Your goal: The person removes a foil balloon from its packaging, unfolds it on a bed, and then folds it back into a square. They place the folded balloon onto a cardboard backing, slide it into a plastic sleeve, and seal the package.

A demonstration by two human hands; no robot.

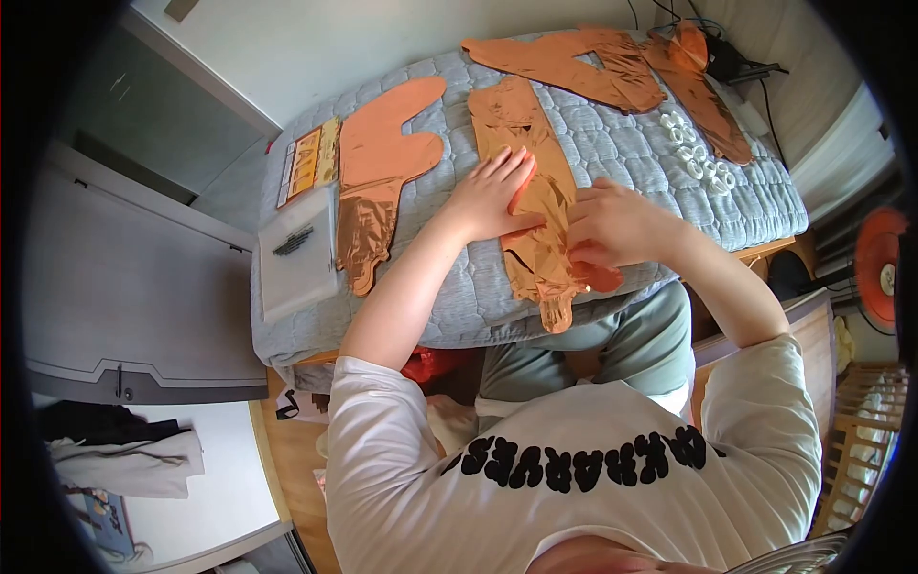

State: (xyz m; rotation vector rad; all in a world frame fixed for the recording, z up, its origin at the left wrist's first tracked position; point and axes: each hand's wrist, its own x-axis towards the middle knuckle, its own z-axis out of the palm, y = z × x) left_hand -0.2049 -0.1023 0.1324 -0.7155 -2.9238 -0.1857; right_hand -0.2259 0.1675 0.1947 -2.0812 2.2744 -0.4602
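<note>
A flat, uninflated rose-gold foil balloon (516, 110) lies lengthwise on the quilted mattress in front of me, its narrow tail near the front edge. My left hand (492, 196) rests on its left side with the fingers stretched out and the thumb apart. On the right side, my right hand (612, 225) has its fingers curled at the balloon's edge, where a piece of foil sticks out below them. The right fingertips are partly hidden. Left of my hands is another flat foil balloon (392, 143), with a shiny, wrinkled lower part.
More flat foil (574, 62) lies at the back of the grey mattress (440, 297). Several white ribbon rolls (698, 153) sit at right. At left are a printed card (309, 163) and a clear plastic sleeve (296, 258) with thin black sticks. An orange fan (878, 271) stands far right.
</note>
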